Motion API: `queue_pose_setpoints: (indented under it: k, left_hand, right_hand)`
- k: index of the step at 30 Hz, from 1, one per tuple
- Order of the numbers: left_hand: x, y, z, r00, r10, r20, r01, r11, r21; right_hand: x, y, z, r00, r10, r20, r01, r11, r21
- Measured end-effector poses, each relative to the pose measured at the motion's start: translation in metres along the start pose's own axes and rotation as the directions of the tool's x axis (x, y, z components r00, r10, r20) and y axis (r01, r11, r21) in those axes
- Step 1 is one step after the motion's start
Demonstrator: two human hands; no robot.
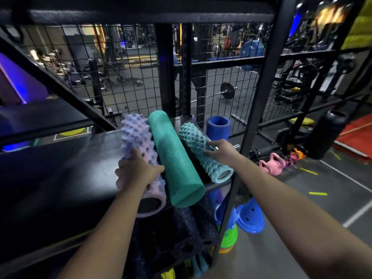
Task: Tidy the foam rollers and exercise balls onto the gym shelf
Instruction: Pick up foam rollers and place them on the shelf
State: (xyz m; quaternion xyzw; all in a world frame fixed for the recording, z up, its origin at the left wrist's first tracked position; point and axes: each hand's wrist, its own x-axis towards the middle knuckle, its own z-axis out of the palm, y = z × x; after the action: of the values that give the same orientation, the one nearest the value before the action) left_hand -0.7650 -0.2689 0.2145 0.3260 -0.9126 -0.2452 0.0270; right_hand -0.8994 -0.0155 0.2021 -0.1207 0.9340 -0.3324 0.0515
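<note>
1. Head view: three foam rollers lie side by side on the black shelf (80, 158). Their long axes run from its front edge away toward the mesh back (124, 63), and their near ends overhang the edge.
2. The left hand (136, 172) grips the pastel spiked roller (136, 137) near its front end, fingers on one side and thumb on the other.
3. The right hand (219, 150) lies on top of the knobbed teal roller (193, 135), fingers fairly straight, not clenched.
4. The smooth teal roller (177, 158) lies between them, touched by neither hand and touching the pastel one.
5. Any push deeper onto the shelf would likely go along those axes, each hand already on its own roller.
6. The pastel roller is hollow and lilac-pink with blunt spikes. The knobbed one is shorter and slimmer. A blue roller (218, 125) stands upright behind it.
</note>
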Motion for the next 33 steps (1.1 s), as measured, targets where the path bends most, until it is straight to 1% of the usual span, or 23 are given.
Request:
queue_pose_setpoints:
  k: [3,5,6,7,8,10,11,12,13,15,16,17,18,19,20,21,22,24,25,27,29,32,33]
  left_hand:
    - [-0.007,0.024,0.007,0.999,-0.036,-0.013,0.037,0.991,0.126]
    - [-0.008,0.032,0.008,0.999,-0.048,-0.007,0.049,0.987,0.15]
    - [-0.007,0.032,0.007,0.999,-0.048,-0.002,0.048,0.988,0.145]
    - [-0.005,0.029,0.005,0.999,-0.048,0.009,0.047,0.99,0.131]
    - [-0.003,0.025,0.003,0.999,-0.047,0.019,0.045,0.993,0.106]
    - [0.005,0.012,0.002,0.999,-0.038,0.028,0.037,0.998,0.048]
    - [0.009,0.005,0.002,0.999,-0.027,0.027,0.027,0.999,0.028]
    - [0.013,-0.001,0.002,0.999,-0.017,0.029,0.017,1.0,0.01]
    - [0.016,-0.006,0.002,0.999,-0.016,0.036,0.016,1.0,-0.009]
    - [0.017,-0.011,0.002,0.999,-0.019,0.046,0.022,0.998,-0.052]
    - [0.016,-0.012,0.001,0.999,-0.018,0.049,0.021,0.997,-0.07]
    - [0.016,-0.013,0.0,0.999,-0.016,0.05,0.02,0.996,-0.089]
    - [0.016,-0.015,0.0,0.999,-0.015,0.049,0.02,0.994,-0.106]
    - [0.017,-0.017,-0.001,0.999,-0.015,0.05,0.021,0.992,-0.121]
    - [0.016,-0.018,-0.001,0.998,-0.015,0.053,0.022,0.991,-0.134]
    - [0.016,-0.019,-0.002,0.998,-0.019,0.06,0.028,0.989,-0.146]
    - [0.015,-0.021,-0.003,0.998,-0.026,0.062,0.035,0.986,-0.162]
    - [0.014,-0.025,-0.006,0.998,-0.031,0.063,0.043,0.979,-0.197]
    - [0.013,-0.028,-0.007,0.998,-0.028,0.064,0.041,0.976,-0.213]
    - [0.013,-0.031,-0.008,0.998,-0.021,0.058,0.034,0.973,-0.228]
    - [0.012,-0.03,-0.007,0.999,-0.009,0.05,0.019,0.976,-0.216]
    - [0.011,-0.023,-0.005,0.999,0.002,0.044,0.005,0.984,-0.178]
    - [0.011,-0.022,-0.005,0.999,-0.001,0.044,0.009,0.984,-0.177]
  right_hand:
    - [0.008,0.007,0.0,1.0,-0.014,0.01,0.014,1.0,-0.009]
    - [0.007,0.01,0.0,0.999,-0.029,0.015,0.029,0.999,-0.043]
    - [0.004,0.01,0.002,0.998,-0.054,-0.016,0.053,0.996,-0.073]
    - [0.0,0.01,0.004,0.991,-0.102,-0.09,0.091,0.989,-0.114]
    - [-0.006,0.01,0.006,0.965,-0.177,-0.193,0.149,0.977,-0.151]
    - [-0.022,0.003,0.013,0.851,-0.368,-0.374,0.33,0.93,-0.165]
    - [-0.033,-0.005,0.015,0.798,-0.44,-0.412,0.426,0.895,-0.131]
    - [-0.046,-0.014,0.014,0.778,-0.49,-0.394,0.504,0.86,-0.074]
    - [-0.063,-0.022,0.015,0.791,-0.522,-0.318,0.547,0.837,-0.015]
    - [-0.097,-0.035,0.024,0.835,-0.545,-0.078,0.549,0.835,0.04]
    - [-0.112,-0.038,0.035,0.832,-0.554,0.012,0.554,0.832,0.006]
    - [-0.124,-0.038,0.05,0.818,-0.571,0.066,0.575,0.814,-0.08]
    - [-0.133,-0.036,0.067,0.809,-0.581,0.091,0.586,0.785,-0.2]
    - [-0.138,-0.033,0.084,0.807,-0.585,0.083,0.577,0.75,-0.323]
    - [-0.139,-0.03,0.1,0.805,-0.592,0.041,0.551,0.72,-0.423]
    - [-0.139,-0.028,0.112,0.797,-0.603,-0.025,0.517,0.703,-0.487]
    - [-0.136,-0.028,0.119,0.786,-0.61,-0.095,0.486,0.706,-0.514]
    - [-0.126,-0.028,0.118,0.761,-0.616,-0.203,0.461,0.735,-0.498]
    - [-0.119,-0.026,0.112,0.751,-0.621,-0.224,0.469,0.74,-0.482]
    - [-0.106,-0.022,0.097,0.744,-0.628,-0.228,0.493,0.747,-0.447]
    - [-0.097,-0.015,0.084,0.759,-0.609,-0.228,0.479,0.761,-0.438]
    - [-0.094,-0.001,0.082,0.777,-0.593,-0.212,0.436,0.749,-0.498]
    - [-0.094,0.004,0.084,0.776,-0.592,-0.216,0.437,0.752,-0.493]
